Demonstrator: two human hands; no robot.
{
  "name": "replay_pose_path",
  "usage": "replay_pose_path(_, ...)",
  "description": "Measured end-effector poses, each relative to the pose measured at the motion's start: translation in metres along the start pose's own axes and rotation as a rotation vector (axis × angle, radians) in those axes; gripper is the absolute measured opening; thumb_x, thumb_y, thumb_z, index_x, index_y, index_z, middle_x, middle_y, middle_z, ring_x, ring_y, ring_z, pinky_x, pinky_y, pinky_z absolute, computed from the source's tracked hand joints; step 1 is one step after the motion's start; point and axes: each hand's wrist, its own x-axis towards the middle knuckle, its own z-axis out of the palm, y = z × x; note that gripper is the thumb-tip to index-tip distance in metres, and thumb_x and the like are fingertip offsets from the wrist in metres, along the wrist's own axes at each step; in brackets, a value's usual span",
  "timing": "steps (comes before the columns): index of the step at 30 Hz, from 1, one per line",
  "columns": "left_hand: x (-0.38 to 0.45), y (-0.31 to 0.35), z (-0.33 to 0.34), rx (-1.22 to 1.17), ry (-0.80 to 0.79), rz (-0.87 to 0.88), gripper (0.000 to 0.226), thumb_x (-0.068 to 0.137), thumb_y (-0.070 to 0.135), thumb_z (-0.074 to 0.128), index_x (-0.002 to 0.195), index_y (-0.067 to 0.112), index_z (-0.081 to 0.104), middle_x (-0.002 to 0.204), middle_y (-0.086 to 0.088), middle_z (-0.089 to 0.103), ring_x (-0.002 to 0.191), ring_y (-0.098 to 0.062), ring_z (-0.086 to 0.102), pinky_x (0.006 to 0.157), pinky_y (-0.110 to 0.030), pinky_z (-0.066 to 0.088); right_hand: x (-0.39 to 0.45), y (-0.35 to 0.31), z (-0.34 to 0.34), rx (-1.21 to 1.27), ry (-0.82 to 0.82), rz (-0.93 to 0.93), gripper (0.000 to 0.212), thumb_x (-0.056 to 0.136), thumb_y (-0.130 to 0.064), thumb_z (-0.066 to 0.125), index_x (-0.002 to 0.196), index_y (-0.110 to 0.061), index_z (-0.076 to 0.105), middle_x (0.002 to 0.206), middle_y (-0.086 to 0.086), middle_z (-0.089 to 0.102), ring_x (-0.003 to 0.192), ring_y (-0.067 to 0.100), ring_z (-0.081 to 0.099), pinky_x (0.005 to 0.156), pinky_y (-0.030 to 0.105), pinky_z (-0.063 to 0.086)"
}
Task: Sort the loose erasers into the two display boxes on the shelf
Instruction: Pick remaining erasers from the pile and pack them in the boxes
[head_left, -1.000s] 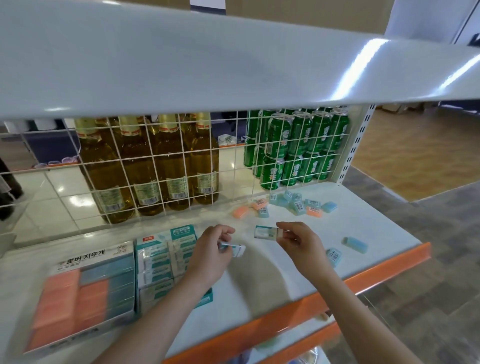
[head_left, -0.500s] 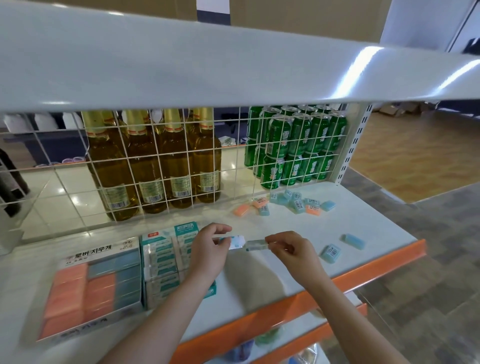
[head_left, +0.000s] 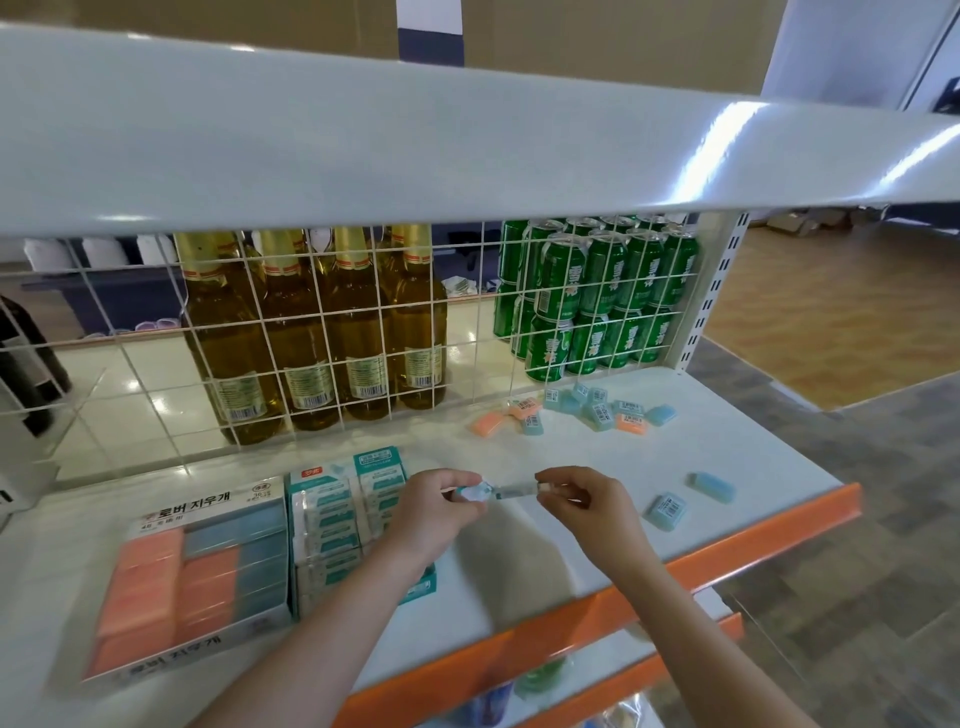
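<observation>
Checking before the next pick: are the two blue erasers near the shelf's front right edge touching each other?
Apart. The head view shows bare white shelf between the labelled blue eraser and the plain blue eraser beyond it.

One camera only, worn on the person's head, looks forward and steeply down onto a white metal shelf with an orange front lip, close enough that both forearms rise from the near edge. A grey upper shelf board crosses the top. Beyond the white wire grid back the far side shows through. The wide lens bends straight edges; the brown floor lies right.
</observation>
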Motion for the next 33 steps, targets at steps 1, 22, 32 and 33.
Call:
replay_pose_path(1,0.0013,-0.0013,0.0000,0.014,0.009,0.002,0.028,0.080,0.008,0.068,0.107,0.016,0.068,0.081,0.005,0.053,0.069,-0.003,0.050,0.056,-0.004,0.037,0.0000,0.0002,-0.0001,0.002,0.011,-0.004,0.013,0.084,-0.010,0.065,0.088,-0.022,0.067,0.072,-0.006,0.062,0.065,0.002,0.056,0.060,0.008,0.043)
replay_pose_path(22,0.0063,-0.0016,0.0041,-0.105,0.069,-0.031,0.025,0.089,-0.001,0.053,0.113,0.004,0.060,0.090,-0.008,0.063,0.071,-0.015,0.065,0.074,-0.027,0.056,0.0022,-0.0002,-0.0069,0.253,0.009,0.088,0.022,0.093,-0.002,0.049,0.092,-0.020,0.062,0.081,0.005,0.069,0.063,0.013,0.064,0.066,0.020,0.055)
replay_pose_path(32,0.0001,0.0015,0.0013,-0.300,0.065,-0.068,0.027,0.085,-0.009,0.055,0.100,0.013,0.055,0.090,-0.005,0.064,0.079,-0.014,0.064,0.076,-0.027,0.055,0.0022,-0.0023,-0.0043,0.325,0.012,0.115,0.022,0.092,0.002,0.047,0.090,-0.016,0.061,0.081,0.009,0.069,0.058,0.011,0.062,0.064,0.019,0.055)
replay_pose_path(33,-0.0002,0.0013,0.0011,-0.293,0.068,-0.062,0.027,0.084,-0.008,0.056,0.098,0.015,0.054,0.090,-0.005,0.064,0.080,-0.014,0.064,0.074,-0.025,0.055,0.0019,-0.0028,-0.0042,0.325,0.011,0.114,0.022,0.092,0.001,0.047,0.090,-0.015,0.061,0.081,0.008,0.069,0.058,0.011,0.062,0.064,0.019,0.055)
